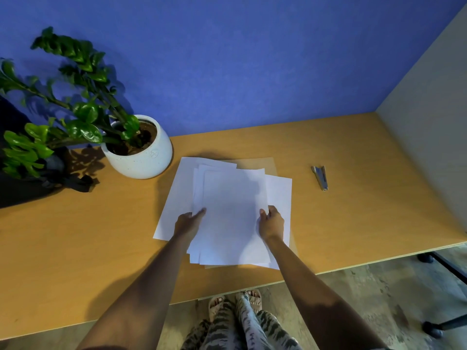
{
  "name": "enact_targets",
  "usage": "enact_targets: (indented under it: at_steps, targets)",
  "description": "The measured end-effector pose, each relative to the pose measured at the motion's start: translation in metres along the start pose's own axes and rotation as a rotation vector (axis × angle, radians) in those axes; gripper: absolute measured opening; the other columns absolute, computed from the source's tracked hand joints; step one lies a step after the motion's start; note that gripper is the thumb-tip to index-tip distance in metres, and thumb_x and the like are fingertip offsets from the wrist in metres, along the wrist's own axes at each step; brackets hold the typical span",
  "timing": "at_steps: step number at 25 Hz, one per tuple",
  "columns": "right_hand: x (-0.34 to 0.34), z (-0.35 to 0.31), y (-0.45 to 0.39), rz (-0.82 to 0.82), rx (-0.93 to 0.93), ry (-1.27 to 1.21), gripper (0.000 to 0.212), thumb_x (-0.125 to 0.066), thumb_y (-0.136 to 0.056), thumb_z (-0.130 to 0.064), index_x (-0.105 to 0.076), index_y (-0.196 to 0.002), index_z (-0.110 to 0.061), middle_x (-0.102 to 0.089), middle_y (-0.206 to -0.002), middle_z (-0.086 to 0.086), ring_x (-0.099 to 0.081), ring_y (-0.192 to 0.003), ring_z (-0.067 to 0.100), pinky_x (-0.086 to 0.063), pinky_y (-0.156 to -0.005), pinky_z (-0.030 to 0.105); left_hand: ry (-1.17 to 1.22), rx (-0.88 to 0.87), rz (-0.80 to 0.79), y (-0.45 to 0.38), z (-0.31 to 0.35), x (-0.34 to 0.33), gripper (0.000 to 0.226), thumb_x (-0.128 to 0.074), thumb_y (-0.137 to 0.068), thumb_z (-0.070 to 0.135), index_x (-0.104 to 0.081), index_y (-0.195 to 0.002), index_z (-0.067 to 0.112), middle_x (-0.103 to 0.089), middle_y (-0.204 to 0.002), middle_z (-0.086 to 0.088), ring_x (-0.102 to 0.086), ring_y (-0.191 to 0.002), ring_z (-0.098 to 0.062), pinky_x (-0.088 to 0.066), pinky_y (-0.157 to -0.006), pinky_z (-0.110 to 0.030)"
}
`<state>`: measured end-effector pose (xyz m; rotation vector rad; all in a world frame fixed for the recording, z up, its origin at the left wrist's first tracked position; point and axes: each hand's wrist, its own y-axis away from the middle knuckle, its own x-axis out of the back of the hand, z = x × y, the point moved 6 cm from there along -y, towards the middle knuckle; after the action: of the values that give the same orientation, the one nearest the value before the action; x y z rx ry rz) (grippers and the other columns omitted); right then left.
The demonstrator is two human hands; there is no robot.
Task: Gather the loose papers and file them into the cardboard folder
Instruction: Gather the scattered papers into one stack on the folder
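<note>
Blue wall (240, 59), wooden desk (75, 248), grey side panel (429, 109), concrete floor (366, 299)

Loose white papers (231, 213) lie in an uneven, fanned stack at the middle of the desk, their edges and corners misaligned, with one sheet jutting out to the left and another to the right. Beneath them lies the flat brown cardboard folder (270, 165), mostly covered, its far right corner and a strip of near edge showing.

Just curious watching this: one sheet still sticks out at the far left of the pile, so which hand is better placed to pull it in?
Probably the left hand: it rests right beside the stray sheet.
</note>
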<state>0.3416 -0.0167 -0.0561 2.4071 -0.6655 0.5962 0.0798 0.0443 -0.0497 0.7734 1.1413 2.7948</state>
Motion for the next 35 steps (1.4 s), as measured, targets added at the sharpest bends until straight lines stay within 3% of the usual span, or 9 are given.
enact_targets:
  at_steps: [2, 3, 6, 10, 17, 19, 22, 30, 35]
  targets:
    - [-0.004, -0.002, 0.001, 0.003, -0.013, -0.036, 0.020, -0.052, -0.102, -0.025, -0.056, -0.103, -0.005, -0.057, -0.077, 0.001, -0.056, -0.079, 0.029, -0.043, -0.069, 0.030, -0.025, -0.069, -0.017, 0.002, -0.001, 0.001, 0.042, -0.075, -0.088, 0.023, -0.064, -0.122, 0.000, -0.068, -0.119, -0.016, -0.064, -0.100, -0.031, -0.049, -0.076, -0.028]
    - [-0.003, -0.003, 0.002, 0.022, -0.030, -0.055, 0.024, -0.058, -0.100, -0.028, -0.057, -0.110, -0.006, -0.062, -0.087, 0.003, -0.058, -0.083, 0.028, -0.046, -0.072, 0.031, -0.044, -0.083, -0.004, 0.005, 0.000, 0.002, 0.042, -0.076, -0.086, 0.016, -0.064, -0.124, 0.000, -0.068, -0.122, -0.016, -0.063, -0.103, -0.031, -0.051, -0.079, -0.030]
    - [0.018, 0.004, 0.001, 0.216, -0.092, 0.105, 0.072, -0.081, -0.079, -0.041, -0.048, -0.133, -0.007, -0.056, -0.127, 0.013, -0.053, -0.118, 0.031, -0.043, -0.100, 0.039, -0.071, -0.116, 0.052, 0.007, 0.001, 0.008, 0.038, -0.075, -0.087, 0.012, -0.064, -0.121, 0.000, -0.068, -0.120, -0.017, -0.065, -0.108, -0.035, -0.054, -0.084, -0.034]
    - [0.039, 0.016, -0.007, 0.224, -0.180, 0.279, 0.107, -0.092, -0.059, -0.048, -0.037, -0.138, 0.000, -0.044, -0.138, 0.018, -0.041, -0.130, 0.035, -0.036, -0.107, 0.038, -0.052, -0.136, 0.107, 0.008, 0.000, 0.014, 0.034, -0.074, -0.087, 0.010, -0.065, -0.119, 0.000, -0.070, -0.118, -0.017, -0.066, -0.105, -0.036, -0.053, -0.077, -0.032]
    - [0.045, 0.006, -0.016, 0.197, -0.030, 0.148, 0.097, -0.096, -0.058, -0.019, -0.038, -0.135, -0.010, -0.046, -0.133, 0.016, -0.058, -0.109, 0.037, -0.054, -0.086, 0.044, -0.056, -0.137, 0.140, 0.007, -0.004, 0.019, 0.033, -0.074, -0.087, 0.010, -0.065, -0.118, 0.000, -0.069, -0.119, -0.018, -0.066, -0.106, -0.037, -0.057, -0.083, -0.038]
    - [0.045, 0.009, -0.017, 0.204, -0.027, 0.064, 0.073, -0.087, -0.072, -0.012, -0.044, -0.130, -0.009, -0.056, -0.126, 0.016, -0.062, -0.107, 0.037, -0.054, -0.082, 0.041, -0.050, -0.137, 0.145, 0.007, -0.004, 0.020, 0.034, -0.074, -0.087, 0.010, -0.065, -0.118, 0.000, -0.069, -0.119, -0.018, -0.066, -0.106, -0.037, -0.057, -0.082, -0.037]
    - [0.053, 0.014, -0.021, 0.230, -0.041, 0.066, 0.013, -0.065, -0.093, -0.016, -0.057, -0.094, -0.005, -0.065, -0.088, 0.014, -0.067, -0.091, 0.040, -0.052, -0.069, 0.039, -0.039, -0.141, 0.138, 0.007, -0.006, 0.019, 0.033, -0.074, -0.087, 0.010, -0.065, -0.118, 0.000, -0.069, -0.119, -0.018, -0.066, -0.106, -0.037, -0.055, -0.077, -0.033]
    - [0.142, 0.004, -0.038, 0.609, -0.004, 0.016, 0.024, -0.050, -0.101, -0.025, -0.059, -0.116, -0.008, -0.070, -0.105, 0.025, -0.065, -0.095, 0.046, -0.044, -0.068, 0.041, -0.089, -0.163, 0.109, 0.009, -0.003, 0.009, 0.032, -0.071, -0.089, 0.010, -0.064, -0.119, 0.002, -0.069, -0.118, -0.016, -0.065, -0.099, -0.030, -0.052, -0.069, -0.025]
    - [0.176, 0.003, -0.044, 0.764, 0.008, -0.333, 0.025, -0.052, -0.099, -0.027, -0.063, -0.110, -0.007, -0.072, -0.108, 0.016, -0.066, -0.093, 0.031, -0.045, -0.073, 0.031, -0.115, -0.158, 0.081, 0.011, -0.005, 0.004, 0.030, -0.070, -0.091, 0.012, -0.063, -0.119, 0.004, -0.068, -0.114, -0.014, -0.061, -0.089, -0.021, -0.046, -0.058, -0.018]
